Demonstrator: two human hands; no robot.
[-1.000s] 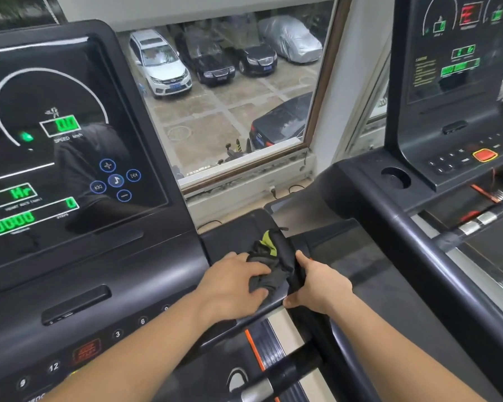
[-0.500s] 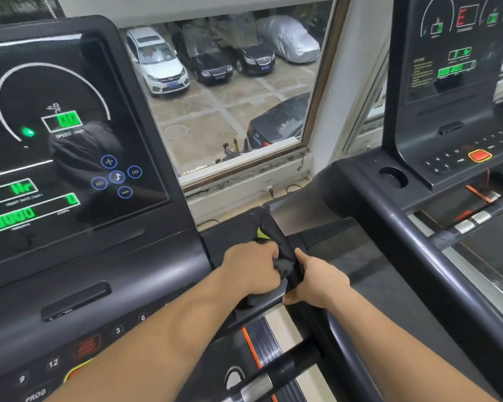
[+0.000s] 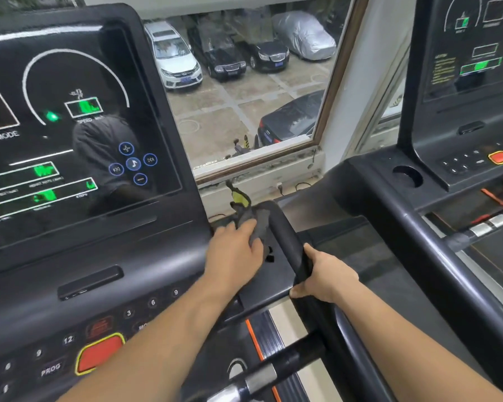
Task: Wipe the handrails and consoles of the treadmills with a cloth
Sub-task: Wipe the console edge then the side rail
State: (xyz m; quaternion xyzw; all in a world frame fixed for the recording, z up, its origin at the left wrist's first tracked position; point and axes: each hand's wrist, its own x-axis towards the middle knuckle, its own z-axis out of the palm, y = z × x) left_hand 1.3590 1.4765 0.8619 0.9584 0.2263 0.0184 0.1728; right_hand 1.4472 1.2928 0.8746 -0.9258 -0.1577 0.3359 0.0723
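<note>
Left hand presses grey cloth onto console ledge; right hand, at its 3 o'clock, clamps handrail.

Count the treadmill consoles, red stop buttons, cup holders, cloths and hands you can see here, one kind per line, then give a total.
Treadmill consoles: 2
Red stop buttons: 2
Cup holders: 1
Cloths: 1
Hands: 2, left hand, right hand
Total: 8
</note>
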